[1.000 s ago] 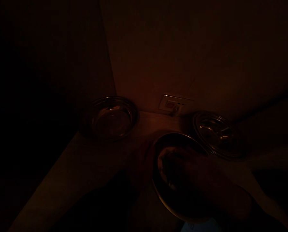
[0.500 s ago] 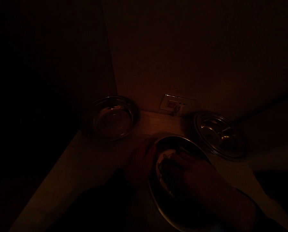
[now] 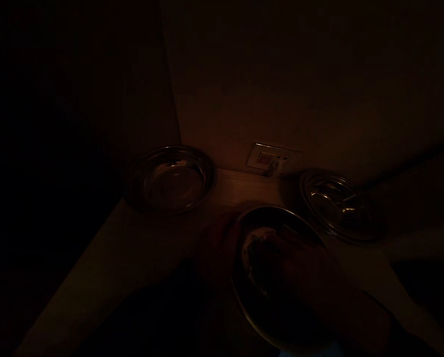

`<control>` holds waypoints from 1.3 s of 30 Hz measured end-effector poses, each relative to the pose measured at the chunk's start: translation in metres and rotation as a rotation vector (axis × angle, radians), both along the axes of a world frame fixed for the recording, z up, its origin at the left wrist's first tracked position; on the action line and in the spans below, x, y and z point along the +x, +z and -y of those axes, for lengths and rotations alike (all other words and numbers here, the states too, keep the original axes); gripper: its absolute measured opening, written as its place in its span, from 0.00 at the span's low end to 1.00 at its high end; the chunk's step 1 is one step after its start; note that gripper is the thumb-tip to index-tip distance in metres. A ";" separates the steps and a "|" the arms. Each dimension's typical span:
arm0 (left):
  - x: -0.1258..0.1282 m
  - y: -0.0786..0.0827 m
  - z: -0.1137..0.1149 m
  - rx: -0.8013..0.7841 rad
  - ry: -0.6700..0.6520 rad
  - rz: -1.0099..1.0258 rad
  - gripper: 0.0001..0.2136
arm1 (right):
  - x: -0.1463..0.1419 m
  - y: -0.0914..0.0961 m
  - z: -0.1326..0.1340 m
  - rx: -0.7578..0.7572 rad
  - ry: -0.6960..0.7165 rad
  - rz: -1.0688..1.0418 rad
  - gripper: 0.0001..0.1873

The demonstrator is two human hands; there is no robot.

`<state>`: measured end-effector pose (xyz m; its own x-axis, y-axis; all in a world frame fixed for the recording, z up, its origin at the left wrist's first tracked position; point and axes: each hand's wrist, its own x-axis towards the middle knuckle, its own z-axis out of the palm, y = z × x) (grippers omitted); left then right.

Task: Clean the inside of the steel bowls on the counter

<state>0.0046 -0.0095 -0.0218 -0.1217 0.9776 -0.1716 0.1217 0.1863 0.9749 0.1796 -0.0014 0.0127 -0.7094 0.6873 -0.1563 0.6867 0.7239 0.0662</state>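
The scene is very dark. A round steel plate (image 3: 277,218) stands tilted in front of me on a pale counter. My left hand (image 3: 216,248) grips its left rim. My right hand (image 3: 292,270) lies inside the plate, fingers bent over something pale (image 3: 255,243) that I cannot make out. Both forearms fade into shadow at the bottom.
A second steel plate (image 3: 169,178) leans in the back left corner. A compartment plate (image 3: 341,206) leans against the wall at the right. A wall socket (image 3: 272,158) sits between them. The counter's left edge (image 3: 76,258) drops into darkness.
The plate has shifted a little, and my left hand came up to its left rim half a second ago. My right hand has moved slightly inside the plate.
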 end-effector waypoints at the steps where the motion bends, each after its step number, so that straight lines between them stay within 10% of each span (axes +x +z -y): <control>1: 0.000 0.001 0.000 -0.016 0.012 -0.008 0.15 | -0.001 0.001 0.001 0.000 0.020 -0.006 0.20; 39: -0.004 0.005 0.001 -0.111 0.086 -0.063 0.13 | 0.009 -0.002 0.017 -0.143 0.055 -0.159 0.21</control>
<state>0.0009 -0.0102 -0.0169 -0.2178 0.9386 -0.2676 0.1613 0.3050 0.9386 0.1890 -0.0183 0.0111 -0.7687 0.6257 -0.1330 0.6396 0.7548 -0.1457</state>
